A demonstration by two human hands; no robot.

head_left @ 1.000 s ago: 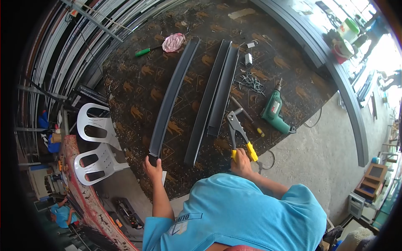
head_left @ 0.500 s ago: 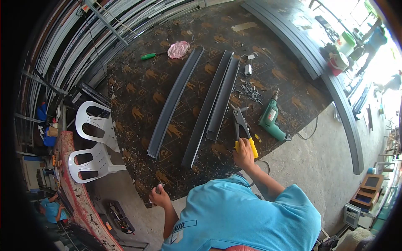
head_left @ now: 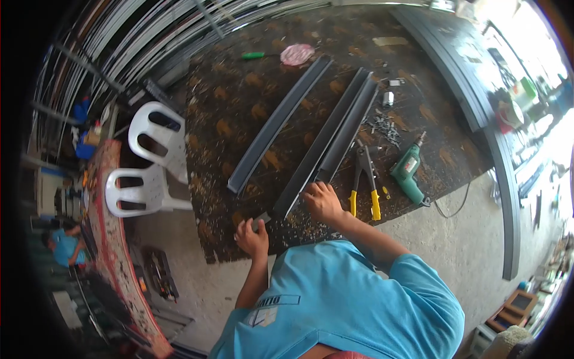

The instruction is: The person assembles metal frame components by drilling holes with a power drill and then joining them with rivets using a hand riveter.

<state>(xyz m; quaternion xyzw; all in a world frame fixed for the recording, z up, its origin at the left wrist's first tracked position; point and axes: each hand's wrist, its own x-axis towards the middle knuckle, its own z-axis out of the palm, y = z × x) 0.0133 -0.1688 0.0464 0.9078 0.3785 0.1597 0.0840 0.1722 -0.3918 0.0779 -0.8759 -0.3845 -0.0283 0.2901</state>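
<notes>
My left hand (head_left: 252, 238) is closed on a small grey metal piece (head_left: 261, 221) above the table's near edge. My right hand (head_left: 324, 203) has its fingers curled at the near end of the shorter dark metal channel (head_left: 349, 122); its fingertips are partly hidden. A longer metal channel (head_left: 323, 140) lies alongside that one, and a separate channel (head_left: 280, 122) rests farther left. To the right of my right hand, a hand riveter (head_left: 365, 173) with yellow handles lies spread apart. Next to it is a green power drill (head_left: 408, 172).
Loose rivets (head_left: 385, 128) and small white blocks (head_left: 388, 98) sit beyond the riveter. A green-handled tool (head_left: 253, 55) and a pink cloth-like bundle (head_left: 297, 54) lie at the back. Long grey profiles (head_left: 460, 78) overhang the right edge. White chairs (head_left: 134, 188) stand left; a person (head_left: 66, 245) is far left.
My right hand has let go of the hand riveter, leaving it on the table, and moved left to the channel's end. My left hand has shifted closer to the channels. The view has turned.
</notes>
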